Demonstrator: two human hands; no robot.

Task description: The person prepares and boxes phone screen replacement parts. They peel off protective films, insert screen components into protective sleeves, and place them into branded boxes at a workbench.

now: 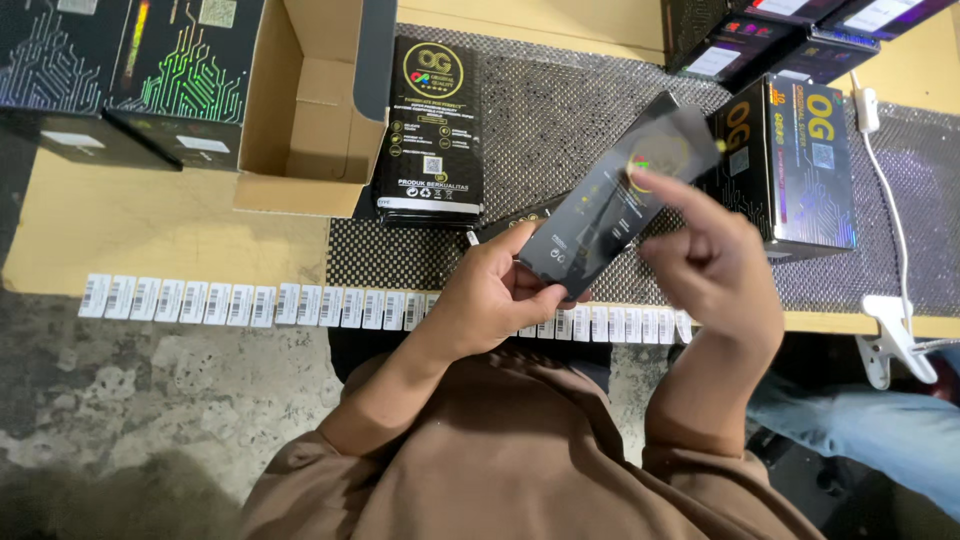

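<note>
pack axis: I see slim black pack point(610, 195) slanting lower-left to upper-right
left hand point(490, 295): fingers pinch its lower end
right hand point(715, 265): forefinger on upper face, nearer top

Slim pack point(610, 200) I'm holding: glossy black w/ a yellow ring and green-red spot. Flat pack point(432, 130) on the mat: black, gold circle logo, white print. Mat point(560, 110): black-white fine weave. Desk point(150, 230): pale tan. Open carton point(310, 110): brown. Label strip point(250, 303): white w/ black barcodes. My sleeves point(500, 470): brown.
</note>
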